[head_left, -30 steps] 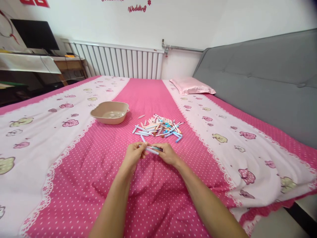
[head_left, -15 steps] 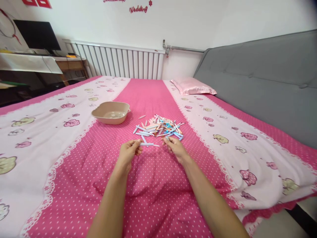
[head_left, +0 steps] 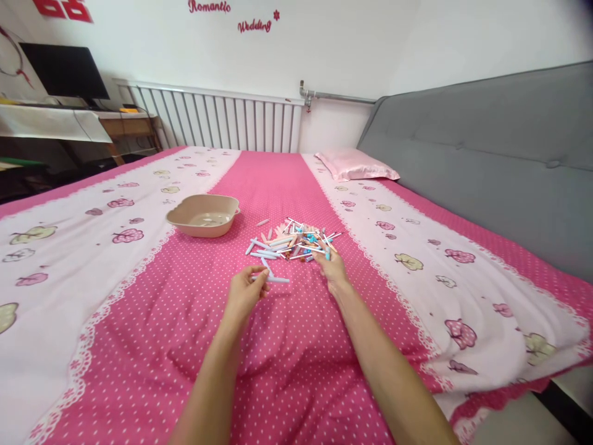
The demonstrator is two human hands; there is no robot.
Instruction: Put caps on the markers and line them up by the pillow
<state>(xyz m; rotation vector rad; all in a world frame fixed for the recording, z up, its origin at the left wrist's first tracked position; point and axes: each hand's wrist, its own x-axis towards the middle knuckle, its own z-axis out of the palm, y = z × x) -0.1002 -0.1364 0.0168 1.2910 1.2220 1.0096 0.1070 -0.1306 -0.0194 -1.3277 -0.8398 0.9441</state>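
Observation:
My left hand [head_left: 248, 290] is closed around a pale blue pen [head_left: 274, 279] that points to the right, held just above the pink dotted bedspread [head_left: 278, 371]. My right hand [head_left: 328, 262] reaches into the near edge of a heap of pens and pen parts [head_left: 291, 241], fingers pinched on a blue piece at the heap's right side. The heap holds several blue, white and peach barrels, caps and refills. A beige heart-shaped bowl [head_left: 204, 216] stands to the left of the heap.
A pink pillow [head_left: 354, 164] lies at the far right of the bed beside a grey padded headboard [head_left: 486, 154]. A white radiator [head_left: 222, 117] lines the far wall. A desk with a dark monitor [head_left: 65, 71] stands at the far left.
My hands have parted. The right hand let go of the pale blue pen and moved forward into the heap, while the left hand kept the pen.

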